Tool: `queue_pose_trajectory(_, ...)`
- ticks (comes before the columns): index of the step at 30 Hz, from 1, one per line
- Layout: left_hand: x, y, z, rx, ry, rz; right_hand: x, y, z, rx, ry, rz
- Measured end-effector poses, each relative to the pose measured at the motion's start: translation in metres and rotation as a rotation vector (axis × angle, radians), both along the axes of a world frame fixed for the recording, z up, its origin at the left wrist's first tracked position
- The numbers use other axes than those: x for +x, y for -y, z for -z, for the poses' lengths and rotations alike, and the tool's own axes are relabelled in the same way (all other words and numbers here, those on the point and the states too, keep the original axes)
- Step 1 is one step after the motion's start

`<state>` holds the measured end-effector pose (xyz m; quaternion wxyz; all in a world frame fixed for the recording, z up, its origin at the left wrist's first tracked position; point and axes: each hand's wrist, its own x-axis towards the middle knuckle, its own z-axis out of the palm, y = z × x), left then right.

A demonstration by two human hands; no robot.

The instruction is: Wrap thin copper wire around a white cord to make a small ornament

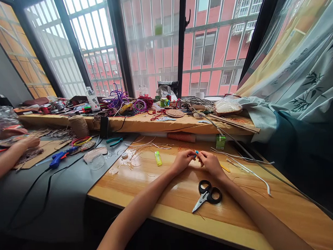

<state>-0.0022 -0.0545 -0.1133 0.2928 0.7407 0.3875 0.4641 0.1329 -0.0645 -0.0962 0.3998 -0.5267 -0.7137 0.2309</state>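
Observation:
My left hand (pixel 183 161) and my right hand (pixel 210 163) meet over the wooden table (pixel 169 212), their fingertips pinched close together. Small bright blue spots show at the fingertips; whether these are nails or a small held piece I cannot tell. Thin orange-brown thread (pixel 183 149) lies just behind the left hand. Black-handled scissors (pixel 206 195) rest on the table nearer me, blades slightly apart. A yellow-green lighter (pixel 158 158) lies left of my left hand. Beside my right wrist is a small yellow piece (pixel 225 168).
White cords (pixel 255 174) and a green box (pixel 220 141) lie to the right. At left, a co-worker's hands (pixel 29 141) work near a blue glue gun (pixel 58 158), green-handled pliers (pixel 114 141) and a twine spool (pixel 79 127). A cluttered ledge (pixel 144 123) runs below the window.

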Motion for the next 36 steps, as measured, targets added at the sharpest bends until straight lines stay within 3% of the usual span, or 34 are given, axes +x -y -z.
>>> queue_pose_trajectory(7, 0.000, 0.006, 0.000, 0.220, -0.340, -0.127, 0.000, -0.011, 0.018, -0.217, -0.401, -0.022)
queue_pose_trajectory(14, 0.001, 0.009, -0.001, 0.284, -0.487, -0.215, -0.001, -0.007, 0.013, -0.264, -0.500, -0.010)
queue_pose_trajectory(27, 0.001, 0.007, -0.004, 0.247, -0.198, -0.198, -0.004, -0.005, 0.010, -0.191, -0.323, -0.003)
queue_pose_trajectory(36, -0.001, -0.001, -0.007, -0.176, 0.202, -0.139, -0.006, -0.003, 0.014, -0.210, -0.291, -0.027)
